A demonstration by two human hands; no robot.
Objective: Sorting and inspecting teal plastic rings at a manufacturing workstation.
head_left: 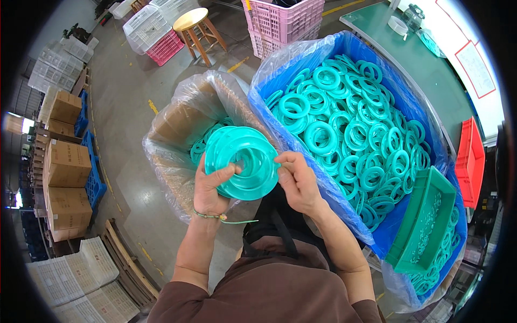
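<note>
My left hand [212, 187] grips a small stack of teal plastic rings [257, 141], its thumb hooked over the inner edge of the top one. At the stack's right rim, the thumb and fingers of my right hand [299, 183] are pinched together on the edge of a ring; any small piece between the fingertips is too small to make out. Beneath the stack stands a carton lined with clear plastic [177, 116], with more teal rings inside. To the right, a large blue-lined bin [280, 81] holds a heap of similar rings.
A green tray [417, 226] with small pale scraps rests on the bin's near right part. A red crate [469, 164] is beside it. Farther off are a green table [420, 70], pink crates [283, 24] and a wooden stool [191, 20]. Cardboard boxes [69, 164] line the left.
</note>
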